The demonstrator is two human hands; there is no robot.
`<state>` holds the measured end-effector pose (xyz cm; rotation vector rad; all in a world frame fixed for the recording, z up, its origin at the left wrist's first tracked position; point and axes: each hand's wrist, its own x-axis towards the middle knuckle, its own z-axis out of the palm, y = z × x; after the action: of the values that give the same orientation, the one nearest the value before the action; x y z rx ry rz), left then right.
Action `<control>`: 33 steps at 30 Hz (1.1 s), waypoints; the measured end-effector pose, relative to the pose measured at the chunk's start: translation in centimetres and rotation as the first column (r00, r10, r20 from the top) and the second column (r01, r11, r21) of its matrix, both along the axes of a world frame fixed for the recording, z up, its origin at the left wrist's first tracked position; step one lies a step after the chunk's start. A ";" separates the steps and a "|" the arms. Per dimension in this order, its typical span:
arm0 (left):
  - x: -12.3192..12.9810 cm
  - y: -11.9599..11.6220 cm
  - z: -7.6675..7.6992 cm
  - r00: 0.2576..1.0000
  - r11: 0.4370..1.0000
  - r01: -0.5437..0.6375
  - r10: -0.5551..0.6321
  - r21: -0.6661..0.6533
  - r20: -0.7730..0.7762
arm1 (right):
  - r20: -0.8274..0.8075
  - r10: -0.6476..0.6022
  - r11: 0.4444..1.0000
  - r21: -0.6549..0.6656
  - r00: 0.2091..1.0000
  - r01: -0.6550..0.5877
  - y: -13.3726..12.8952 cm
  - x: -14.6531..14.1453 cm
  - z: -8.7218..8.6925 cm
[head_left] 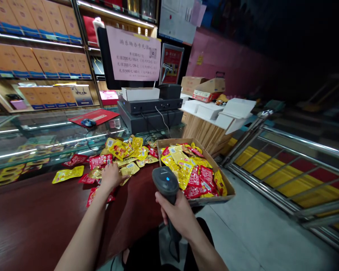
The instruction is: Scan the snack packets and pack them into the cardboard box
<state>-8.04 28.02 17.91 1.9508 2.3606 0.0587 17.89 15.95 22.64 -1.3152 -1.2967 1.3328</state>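
Observation:
My right hand grips the handle of a black barcode scanner with a small blue light on top. The scanner is in front of the near side of a cardboard box filled with red and yellow snack packets. My left hand rests over loose packets on the counter, its thumb spread to the right. Its other fingers are partly hidden, and no packet is visibly lifted. Around it lie red packets, gold packets and a yellow packet off to the left.
The dark red counter adjoins a glass display case. Behind stand a cash drawer, a monitor with a pink notice and a mouse on a red sheet. White boxes and a metal railing are right.

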 end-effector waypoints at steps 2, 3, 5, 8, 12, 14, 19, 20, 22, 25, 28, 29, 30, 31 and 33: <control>0.1 -0.1 0.3 0.991 1.000 -0.009 0.012 -0.020 0.136 | -0.007 -0.002 1.000 -0.011 1.000 0.002 -0.1 0.2 0.1; 0.2 -0.2 0.6 0.977 1.000 -0.008 0.014 -0.026 0.213 | -0.009 -0.003 1.000 -0.014 1.000 0.003 -0.2 0.3 0.2; 0.4 -0.3 1.3 0.937 1.000 0.015 -0.016 0.006 0.350 | -0.008 -0.013 1.000 -0.007 1.000 0.013 -0.3 0.8 0.4; 1.1 0.2 3.0 0.864 0.983 0.071 -0.146 0.170 0.482 | -0.007 -0.034 0.999 0.023 0.999 0.034 -0.4 1.8 0.9; 4.0 1.9 6.6 0.738 0.919 0.130 -0.340 0.371 0.583 | -0.011 -0.081 0.994 0.070 0.997 0.082 -0.3 3.7 2.1; 6.5 2.8 8.5 0.678 0.890 0.179 -0.420 0.419 0.603 | -0.033 -0.107 0.990 0.094 0.994 0.110 -0.4 4.7 2.9; 13.8 4.0 11.7 0.543 0.815 0.349 -0.578 0.462 0.609 | -0.063 -0.211 0.970 0.111 0.975 0.217 -0.8 6.9 5.4; 15.1 4.1 12.0 0.528 0.803 0.373 -0.596 0.466 0.605 | -0.057 -0.236 0.966 0.094 0.970 0.241 -0.9 7.3 5.9; 17.5 4.2 12.4 0.507 0.780 0.423 -0.625 0.461 0.593 | -0.044 -0.278 0.957 0.072 0.959 0.281 -1.1 8.2 6.7; 20.1 4.2 12.7 0.484 0.750 0.489 -0.658 0.445 0.577 | -0.051 -0.315 0.943 0.099 0.948 0.318 -1.5 9.3 7.3; 21.7 4.3 12.8 0.476 0.737 0.525 -0.669 0.426 0.571 | -0.076 -0.342 0.928 0.127 0.937 0.349 -1.8 10.3 7.2; 22.0 4.4 12.8 0.470 0.732 0.538 -0.672 0.419 0.572 | -0.078 -0.352 0.924 0.132 0.933 0.360 -1.9 10.6 7.0; 22.3 4.4 12.8 0.462 0.727 0.549 -0.676 0.413 0.575 | -0.079 -0.362 0.919 0.134 0.929 0.370 -2.0 10.8 6.9; 22.5 4.5 12.7 0.454 0.721 0.558 -0.679 0.411 0.577 | -0.078 -0.373 0.915 0.134 0.924 0.381 -2.0 11.0 6.7; 22.8 4.6 12.8 0.437 0.708 0.574 -0.690 0.411 0.577 | -0.073 -0.386 0.910 0.131 0.920 0.392 -2.1 11.3 6.4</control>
<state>14.79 32.59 30.68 2.2011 1.0604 0.8030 29.19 13.87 29.02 -1.3487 -1.0100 0.9667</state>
